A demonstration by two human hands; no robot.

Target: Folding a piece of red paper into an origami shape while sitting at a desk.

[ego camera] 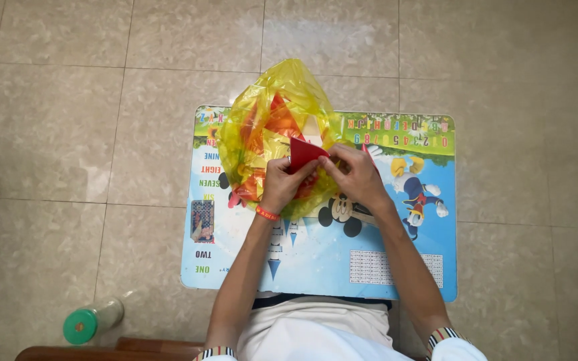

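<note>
A small piece of red paper [302, 152] is pinched between both my hands above a low table [382, 267] with a colourful cartoon print. My left hand [281, 184], with an orange band at the wrist, grips the paper's lower left side. My right hand [356, 175] holds its right edge with the fingertips. Just behind the paper lies a crumpled yellow see-through plastic bag [265, 127] with more red and orange paper pieces inside it.
The table stands on a beige tiled floor [68, 134]. A clear bottle with a green cap [91, 321] lies on the floor at lower left, beside a brown wooden edge [135, 347] of a seat along the bottom.
</note>
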